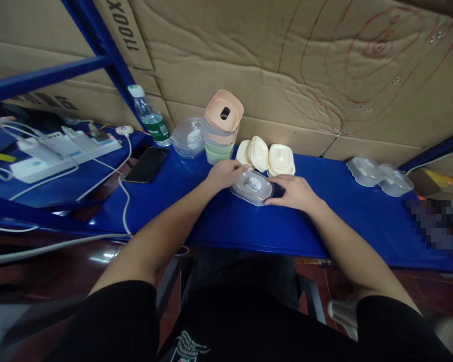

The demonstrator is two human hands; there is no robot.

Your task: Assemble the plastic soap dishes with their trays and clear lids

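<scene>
From the wearer's head, the single view faces forward and down, past a black short-sleeved shirt point(256, 322), onto a nearby glossy blue tabletop point(226, 226), with the bare left hand point(226, 173) and bare right hand point(293, 192) mid-frame and a brown cardboard wall point(241, 55) beyond.

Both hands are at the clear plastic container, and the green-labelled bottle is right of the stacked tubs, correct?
No: the head view shows the green-labelled bottle left of the stacked tubs. The left hand and right hand are at the clear plastic container.

Phone point(147, 165), bottle point(151, 120) on blue table point(230, 231)
</scene>
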